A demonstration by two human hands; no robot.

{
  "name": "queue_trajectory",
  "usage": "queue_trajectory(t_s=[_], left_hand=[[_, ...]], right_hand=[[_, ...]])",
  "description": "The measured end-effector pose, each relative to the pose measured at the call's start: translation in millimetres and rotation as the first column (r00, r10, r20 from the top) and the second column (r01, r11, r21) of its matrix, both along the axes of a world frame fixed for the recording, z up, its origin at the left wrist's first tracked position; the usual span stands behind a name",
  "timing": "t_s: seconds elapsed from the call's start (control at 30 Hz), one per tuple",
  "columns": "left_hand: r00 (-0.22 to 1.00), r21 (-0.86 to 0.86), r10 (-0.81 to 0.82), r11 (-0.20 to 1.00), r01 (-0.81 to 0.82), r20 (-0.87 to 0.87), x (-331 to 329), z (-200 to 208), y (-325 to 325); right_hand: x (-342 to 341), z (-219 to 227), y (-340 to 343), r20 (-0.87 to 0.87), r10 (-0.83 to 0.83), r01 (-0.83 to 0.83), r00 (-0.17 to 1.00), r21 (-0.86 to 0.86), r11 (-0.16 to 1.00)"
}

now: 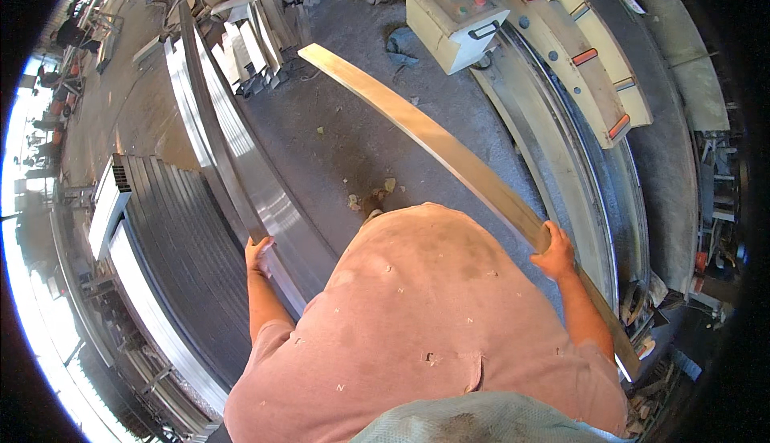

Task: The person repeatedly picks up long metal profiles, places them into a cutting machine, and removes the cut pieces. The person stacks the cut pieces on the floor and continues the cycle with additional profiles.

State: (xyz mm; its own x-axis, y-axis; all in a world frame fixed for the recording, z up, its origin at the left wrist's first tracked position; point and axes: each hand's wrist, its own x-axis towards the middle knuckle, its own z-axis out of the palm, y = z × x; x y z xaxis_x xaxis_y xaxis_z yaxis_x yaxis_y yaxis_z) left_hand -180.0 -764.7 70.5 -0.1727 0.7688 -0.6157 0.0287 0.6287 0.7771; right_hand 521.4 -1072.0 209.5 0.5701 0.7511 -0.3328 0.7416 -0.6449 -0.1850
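Observation:
My right hand (555, 252) is wrapped round a long, flat metal bar (433, 144). The bar slants from the far middle past my right side, its face shining tan in the light. On the left, my left hand (258, 254) is closed round a long, narrow dark metal bar (215, 126), thumb on the inner side. That bar runs away from me along wide silvery metal profiles (261, 182). The underside of my left grip is hidden.
A stack of dark rectangular tubes (172, 234) lies left. Short metal offcuts (255, 42) are piled ahead. At right stands a long machine (553, 50) with a pale control box (457, 22). Leaf-like scraps dot the floor (337, 138).

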Motion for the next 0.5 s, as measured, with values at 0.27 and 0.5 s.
queue_trajectory(t_s=[0.27,0.5], left_hand=[[0.993,-0.196,0.103,0.976,-0.089,0.061,2.7,-12.1,-55.0],[0.991,-0.244,0.125,0.963,-0.111,0.041,19.6,-8.1,-80.9]], right_hand=[[-6.4,-5.0,9.1,0.273,0.015,-0.016,0.962,-0.002,1.000],[5.3,-4.5,3.4,0.353,0.010,-0.026,0.936,0.040,0.999]])
